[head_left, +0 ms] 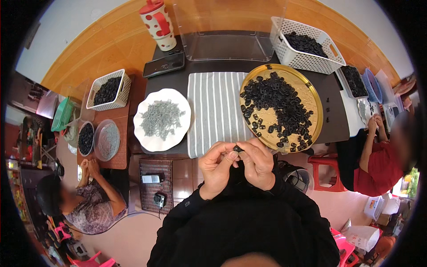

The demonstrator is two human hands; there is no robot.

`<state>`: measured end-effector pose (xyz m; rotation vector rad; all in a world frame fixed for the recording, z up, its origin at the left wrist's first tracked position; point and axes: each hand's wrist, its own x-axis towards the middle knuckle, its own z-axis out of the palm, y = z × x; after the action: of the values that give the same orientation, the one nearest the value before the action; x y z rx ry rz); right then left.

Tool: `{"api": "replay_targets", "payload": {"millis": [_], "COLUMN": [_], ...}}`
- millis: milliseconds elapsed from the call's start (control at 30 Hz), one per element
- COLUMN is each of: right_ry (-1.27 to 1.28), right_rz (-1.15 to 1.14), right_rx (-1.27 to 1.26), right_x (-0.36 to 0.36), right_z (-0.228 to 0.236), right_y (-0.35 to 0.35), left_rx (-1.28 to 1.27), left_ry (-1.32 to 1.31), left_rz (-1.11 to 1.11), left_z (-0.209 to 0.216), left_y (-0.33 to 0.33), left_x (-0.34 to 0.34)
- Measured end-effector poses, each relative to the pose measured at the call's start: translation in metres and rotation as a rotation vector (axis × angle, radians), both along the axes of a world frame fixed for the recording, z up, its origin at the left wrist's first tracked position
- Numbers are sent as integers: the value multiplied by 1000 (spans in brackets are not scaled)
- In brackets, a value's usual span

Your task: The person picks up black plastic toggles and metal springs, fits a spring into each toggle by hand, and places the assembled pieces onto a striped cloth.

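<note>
Between the fingertips of both hands, just off the table's near edge, I hold a small black plastic part [238, 148]. My left hand [216, 165] pinches it from one side and my right hand [258, 164] from the other. Ahead and to the right lies a round gold tray [313, 89] with a heap of small black parts [280, 102] on it. A white scalloped plate [144, 99] at the left bears a pile of small clear-grey pieces [161, 119]. The striped grey cloth [218, 107] lies flat between plate and tray.
At the back stand a polka-dot tumbler [158, 26], a dark phone [164, 65], a clear plastic box [229, 46] and a white basket [307, 60] of black parts. One person [84, 200] sits at the left table, another [380, 164] at the right.
</note>
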<state>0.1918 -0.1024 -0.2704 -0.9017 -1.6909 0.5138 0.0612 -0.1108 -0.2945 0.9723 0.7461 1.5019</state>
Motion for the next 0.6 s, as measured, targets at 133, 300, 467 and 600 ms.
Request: {"api": "replay_targets", "payload": {"millis": [133,300,467,600], "right_ry": [87,383,545,35], "right_rz": [98,24,-156,41], "right_rx": [-308,-565,-462,-595], "right_x": [26,93,164,166], "right_z": [10,75,121,79], "right_y": [1,62,151,130], "left_rx": [-65,-120,-123,-147], "left_ry": [27,38,23,67], "left_rz": [-133,-151,-123,-112], "left_z": [6,-6,1,-12], "left_y": [1,9,9,9], "left_x": [-5,-11,-6,-14]}}
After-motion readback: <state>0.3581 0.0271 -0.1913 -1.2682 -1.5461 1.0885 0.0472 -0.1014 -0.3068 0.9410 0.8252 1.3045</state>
